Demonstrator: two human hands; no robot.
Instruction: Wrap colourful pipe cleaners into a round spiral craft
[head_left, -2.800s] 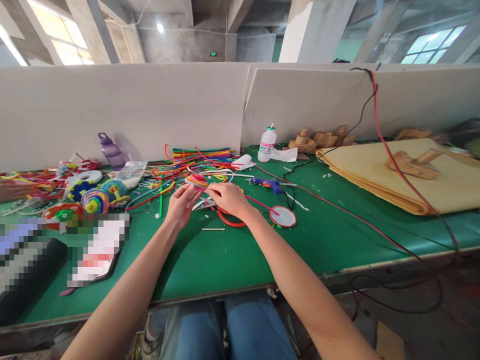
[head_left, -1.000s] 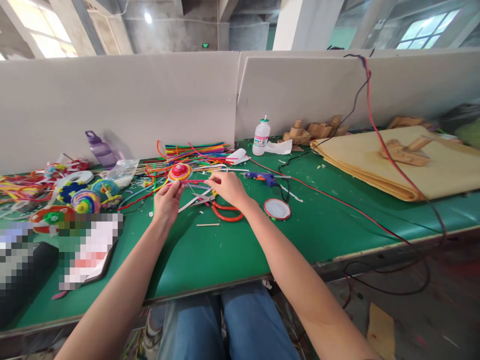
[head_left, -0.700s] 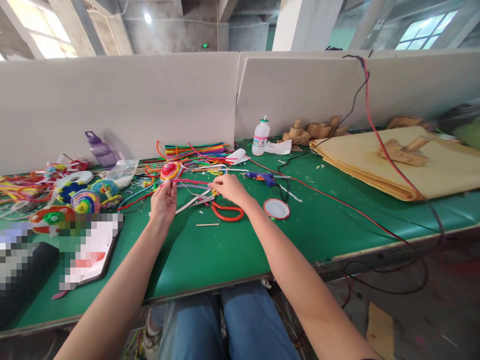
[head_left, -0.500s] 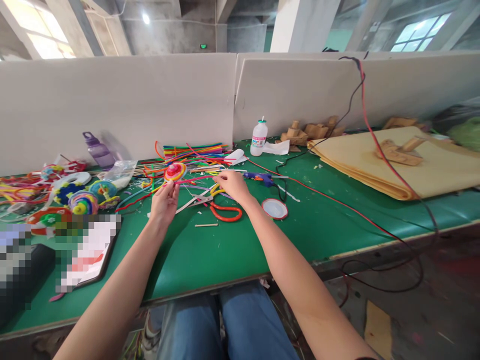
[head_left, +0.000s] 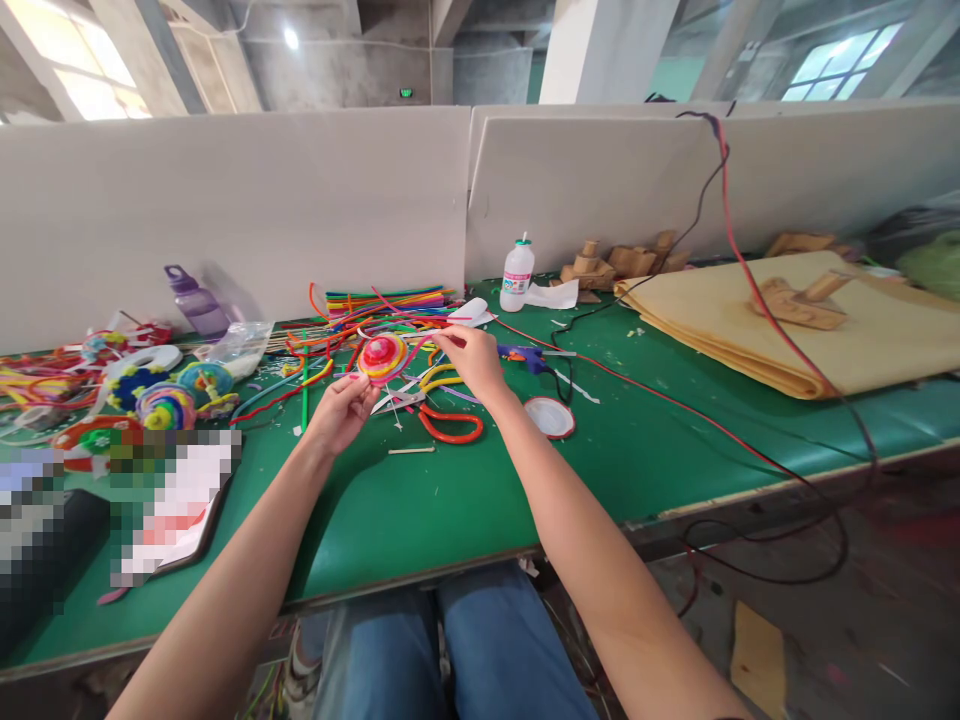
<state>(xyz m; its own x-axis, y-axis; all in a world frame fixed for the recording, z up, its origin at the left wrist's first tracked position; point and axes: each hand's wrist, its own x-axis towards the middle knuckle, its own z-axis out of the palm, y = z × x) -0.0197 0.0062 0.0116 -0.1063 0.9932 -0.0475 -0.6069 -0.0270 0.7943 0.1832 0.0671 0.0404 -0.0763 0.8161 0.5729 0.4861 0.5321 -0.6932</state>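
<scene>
My left hand (head_left: 345, 412) pinches the lower left edge of a round disc (head_left: 381, 356) covered in coiled fuzzy pipe cleaner, with red and pink at its centre and yellow and orange outside. From the disc's edge a loose pink pipe cleaner (head_left: 420, 346) runs to the right. Its far end is between the closed fingertips of my right hand (head_left: 476, 362). Below and behind the disc, scissors (head_left: 451, 430) with a red handle loop lie on the green table, partly hidden. A blue glue gun (head_left: 529, 358) rests just right of my right hand.
Bundled colourful pipe cleaners (head_left: 390, 302) lie behind my hands. Decorated discs (head_left: 169, 405) sit to the left, near a purple bottle (head_left: 199, 302). At right are a white bottle (head_left: 517, 275), a round lid (head_left: 549, 417), yellow sheets (head_left: 697, 320) and a hanging red cable (head_left: 739, 240).
My left hand has brought the disc right and slightly down, turning its coiled face more towards me. The pink strand between the hands is shorter; my right hand has shifted slightly right and up.
</scene>
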